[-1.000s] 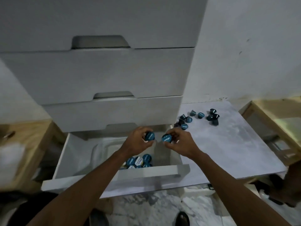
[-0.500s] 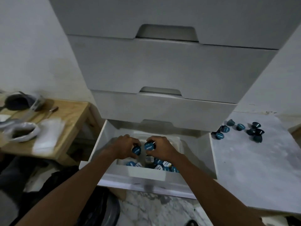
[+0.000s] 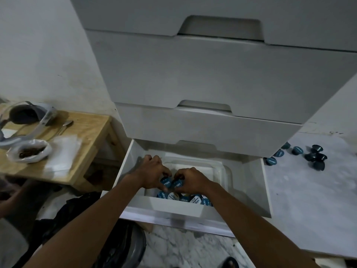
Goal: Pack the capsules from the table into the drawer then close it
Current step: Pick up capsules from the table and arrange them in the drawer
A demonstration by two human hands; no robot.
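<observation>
The left hand [image 3: 152, 176] is pinching a round blue-lidded capsule [image 3: 165, 183], and the right hand [image 3: 190, 181] is pinching a second capsule [image 3: 177, 184], both over the clear plastic tray [image 3: 222, 168] in the open white drawer [image 3: 173, 208], where packed capsules [image 3: 193, 198] are lying heaped. Dark domed loose capsules [image 3: 297, 150] are sitting on the marbled surface [image 3: 309, 200].

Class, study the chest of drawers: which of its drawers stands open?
The lowest drawer: it is pulled out with capsules lying inside, while the drawers above it are pushed in.

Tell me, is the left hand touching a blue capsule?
Touching. The head view shows the left hand pinching a blue capsule above the drawer.
</observation>
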